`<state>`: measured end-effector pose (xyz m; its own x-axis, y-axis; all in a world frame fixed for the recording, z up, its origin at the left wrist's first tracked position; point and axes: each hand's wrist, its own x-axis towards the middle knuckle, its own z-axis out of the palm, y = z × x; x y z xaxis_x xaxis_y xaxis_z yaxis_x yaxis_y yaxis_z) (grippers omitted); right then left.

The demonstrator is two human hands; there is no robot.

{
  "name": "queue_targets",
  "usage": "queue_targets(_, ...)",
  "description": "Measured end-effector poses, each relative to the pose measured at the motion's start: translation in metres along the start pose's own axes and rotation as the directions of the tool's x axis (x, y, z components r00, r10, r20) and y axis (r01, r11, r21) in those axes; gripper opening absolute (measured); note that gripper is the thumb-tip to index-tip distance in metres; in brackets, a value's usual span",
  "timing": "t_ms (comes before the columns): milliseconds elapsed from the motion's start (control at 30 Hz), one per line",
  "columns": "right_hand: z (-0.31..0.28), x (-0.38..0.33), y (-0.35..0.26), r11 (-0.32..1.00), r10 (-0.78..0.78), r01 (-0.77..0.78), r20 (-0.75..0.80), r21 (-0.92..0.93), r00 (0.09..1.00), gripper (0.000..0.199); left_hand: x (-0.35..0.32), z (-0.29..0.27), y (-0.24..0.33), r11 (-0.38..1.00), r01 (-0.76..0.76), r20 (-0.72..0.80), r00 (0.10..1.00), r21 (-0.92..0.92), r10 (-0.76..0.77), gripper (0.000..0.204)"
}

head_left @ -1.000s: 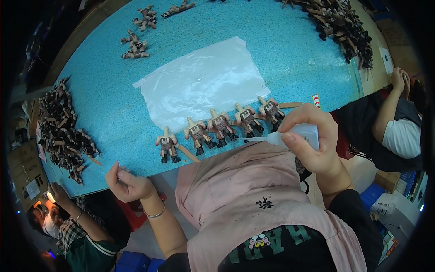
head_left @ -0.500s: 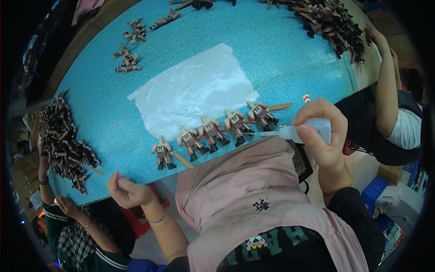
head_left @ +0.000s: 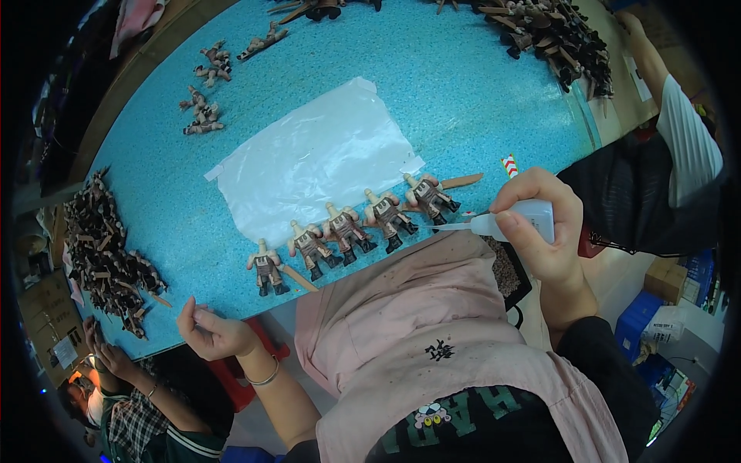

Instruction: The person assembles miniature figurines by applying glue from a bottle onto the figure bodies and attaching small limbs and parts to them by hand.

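My right hand (head_left: pixel 557 258) is closed round a white squeeze bottle (head_left: pixel 538 216), held sideways with its long thin nozzle pointing left. The nozzle tip is near the boots of the rightmost figure (head_left: pixel 429 194) in a row of several headless toy figures (head_left: pixel 343 225) along the table's near edge. Whether the tip touches anything I cannot tell. These figures have bare arms, brown clothing and black boots. My left hand (head_left: pixel 216 333) is empty at the table edge, left of the row, its fingers loosely bent and apart.
A white plastic sheet (head_left: pixel 309 154) lies behind the row on the blue table (head_left: pixel 463 100). Dark piles of figure parts stand at the left (head_left: pixel 104 255) and far right (head_left: pixel 552 38). Several pale figures (head_left: pixel 204 112) lie at the far left. Co-workers sit on both sides.
The view has shifted slightly. The bottle's nozzle has moved right relative to the row, from the second figure from the right toward the rightmost one. Co-workers' arms on both sides have moved.
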<state>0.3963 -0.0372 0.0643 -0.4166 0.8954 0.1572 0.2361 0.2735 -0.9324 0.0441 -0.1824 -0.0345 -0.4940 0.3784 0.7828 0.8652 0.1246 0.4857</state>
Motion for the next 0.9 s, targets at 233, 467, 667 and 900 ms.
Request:
queue_targets(233, 0.003, 0.002, -0.001, 0.998, -0.002, 0.000, 0.026, 0.055, 1.000, 0.003, 0.000, 0.000, 0.002, 1.000, 0.018, 0.001, 1.000, -0.002, -0.018, 0.019)
queue_targets(467, 0.002, 0.001, 0.005, 0.997, -0.072, 0.071, 0.033, 0.031, 0.997, 0.010, -0.002, -0.001, -0.002, 1.000, 0.016, -0.002, 1.000, 0.000, -0.016, 0.019)
queue_targets(667, -0.001, 0.000, 0.003, 0.996, -0.075, 0.074, 0.015, 0.041, 0.997, 0.011, -0.002, 0.000, 0.000, 1.000, 0.021, -0.006, 1.000, -0.010, -0.021, 0.020)
queue_targets(900, -0.021, -0.007, 0.002, 1.000, -0.028, 0.029, -0.091, 0.011, 0.995, 0.006, 0.000, 0.002, 0.002, 1.000, 0.004, -0.009, 1.000, -0.018, -0.004, 0.020)
